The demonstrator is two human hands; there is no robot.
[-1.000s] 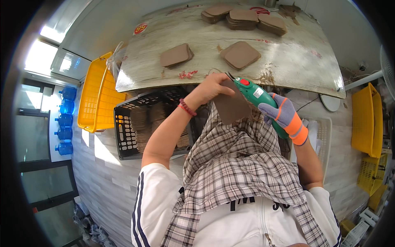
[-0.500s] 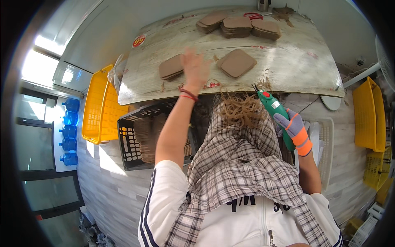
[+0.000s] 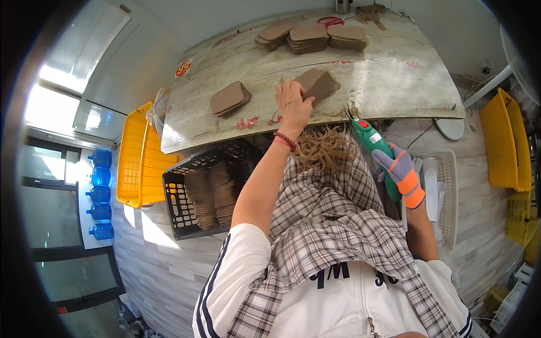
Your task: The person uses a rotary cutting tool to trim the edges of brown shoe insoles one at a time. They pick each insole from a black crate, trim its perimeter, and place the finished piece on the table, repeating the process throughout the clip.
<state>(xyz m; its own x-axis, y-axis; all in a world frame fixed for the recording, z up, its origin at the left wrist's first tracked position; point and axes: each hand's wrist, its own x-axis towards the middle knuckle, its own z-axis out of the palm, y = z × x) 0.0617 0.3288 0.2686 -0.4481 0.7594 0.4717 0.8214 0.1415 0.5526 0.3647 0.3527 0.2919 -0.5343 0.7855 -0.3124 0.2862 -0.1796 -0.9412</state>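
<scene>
My left hand is at the near middle of the table, its thumb and fingers closed on the edge of a brown rounded flat piece. That piece is tilted over others like it, which are partly hidden beneath. To the left lies a small stack of the same brown pieces. My right hand, in a grey and orange glove, grips green electric scissors by the body. Their blades point up at the table's front edge, apart from any piece. Curly brown trimmings lie on my checked apron.
Three stacks of brown pieces stand at the back of the table, beside red-handled scissors. A black crate of brown pieces sits below left. Yellow baskets flank the table, and a white crate is at right.
My left hand has moved right from the left stack to the right-hand pieces and closed on one, tilting it. My right hand still holds the electric scissors.
</scene>
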